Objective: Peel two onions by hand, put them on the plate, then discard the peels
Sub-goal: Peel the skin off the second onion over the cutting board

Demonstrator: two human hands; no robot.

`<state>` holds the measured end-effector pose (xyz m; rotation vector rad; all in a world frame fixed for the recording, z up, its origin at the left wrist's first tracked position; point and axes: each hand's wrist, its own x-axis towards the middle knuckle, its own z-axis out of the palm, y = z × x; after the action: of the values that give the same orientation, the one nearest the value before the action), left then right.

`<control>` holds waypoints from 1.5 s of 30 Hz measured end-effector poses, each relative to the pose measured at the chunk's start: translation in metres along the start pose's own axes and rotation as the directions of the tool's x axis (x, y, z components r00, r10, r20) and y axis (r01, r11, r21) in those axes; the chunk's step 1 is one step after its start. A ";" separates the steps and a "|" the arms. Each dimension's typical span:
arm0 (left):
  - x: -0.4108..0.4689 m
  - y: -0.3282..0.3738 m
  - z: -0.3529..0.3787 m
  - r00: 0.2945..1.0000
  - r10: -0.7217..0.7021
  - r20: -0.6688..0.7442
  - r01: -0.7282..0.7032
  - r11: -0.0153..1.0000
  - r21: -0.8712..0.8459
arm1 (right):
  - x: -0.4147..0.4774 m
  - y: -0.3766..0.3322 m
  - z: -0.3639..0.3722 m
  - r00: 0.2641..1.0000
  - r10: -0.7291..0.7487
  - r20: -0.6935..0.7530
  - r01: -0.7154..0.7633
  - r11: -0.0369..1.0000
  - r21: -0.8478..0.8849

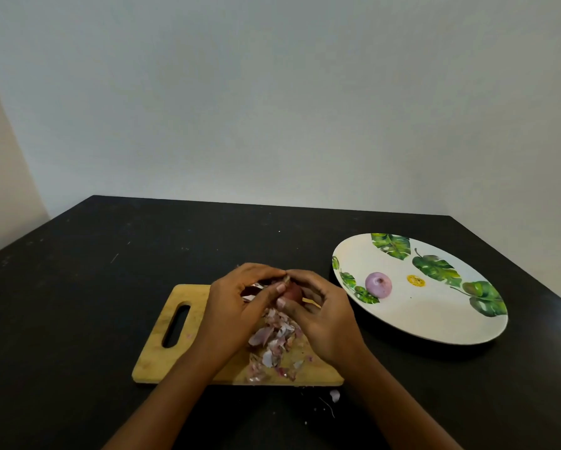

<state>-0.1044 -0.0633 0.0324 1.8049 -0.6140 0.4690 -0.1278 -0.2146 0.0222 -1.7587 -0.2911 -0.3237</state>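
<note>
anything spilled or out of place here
Yes, slightly: a few peel scraps lie on the dark table, just past the near edge of the cutting board, apart from the main peel pile on it. Nothing else looks off; the peeled onion sits on the plate.

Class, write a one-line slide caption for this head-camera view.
Left hand and right hand grip a red-skinned onion over the peels on the cutting board; a peeled onion sits on the plate.
</note>
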 end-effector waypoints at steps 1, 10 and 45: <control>0.000 -0.001 -0.001 1.000 -0.002 -0.001 0.002 1.000 -0.002 | 0.000 0.001 0.000 1.000 0.001 -0.007 -0.001 1.000 -0.006; 0.001 -0.002 -0.003 1.000 0.002 -0.020 -0.002 1.000 0.031 | 0.000 0.005 -0.001 1.000 -0.001 -0.025 0.000 0.998 -0.056; -0.013 0.019 0.019 0.881 -0.328 -0.340 0.271 0.940 -0.207 | -0.007 0.013 0.019 0.957 -0.208 -0.201 0.114 0.910 -0.399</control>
<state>-0.1255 -0.0835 0.0332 1.5723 -0.0979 0.5172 -0.1278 -0.1991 0.0040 -2.0594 -0.2080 -0.7517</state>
